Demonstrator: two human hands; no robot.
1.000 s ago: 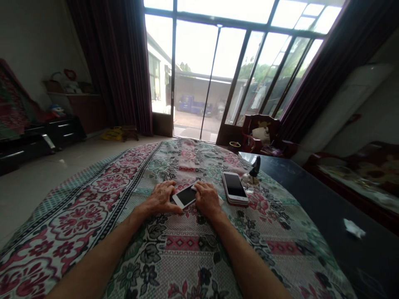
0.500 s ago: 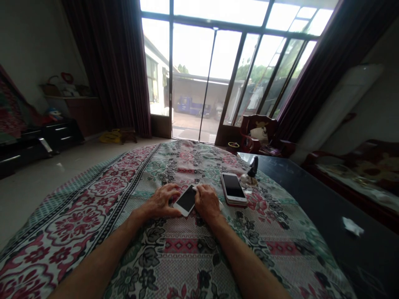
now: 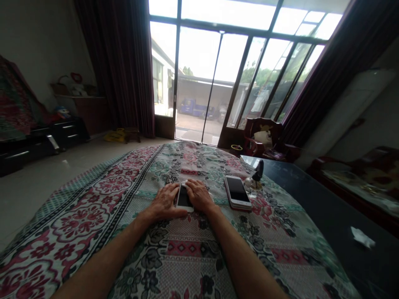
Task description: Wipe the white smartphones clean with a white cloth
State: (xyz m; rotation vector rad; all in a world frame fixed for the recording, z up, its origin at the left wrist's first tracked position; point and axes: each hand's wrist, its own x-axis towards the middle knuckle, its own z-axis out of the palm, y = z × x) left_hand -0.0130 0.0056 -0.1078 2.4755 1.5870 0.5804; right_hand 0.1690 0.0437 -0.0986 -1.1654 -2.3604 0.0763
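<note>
Floral cloth (image 3: 187, 265) w/ phone (image 3: 183, 198) btwn hands (image 3: 166, 202) (image 3: 199, 196), 2nd phone (image 3: 237, 191) + blk-top btl (image 3: 254, 182) nr

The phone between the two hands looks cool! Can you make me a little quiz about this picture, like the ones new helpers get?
1. True or false: the left hand has its thumb along the near edge of the phone between the hands.
2. What stands beside the other white phone? A) a mug, B) a bottle with a black top, C) a lamp.
3. Put these in order across the picture, from left to right: the crumpled white scrap, the bottle, the phone between the hands.

Key: 1. True. 2. B. 3. Phone between the hands, bottle, scrap.
</note>
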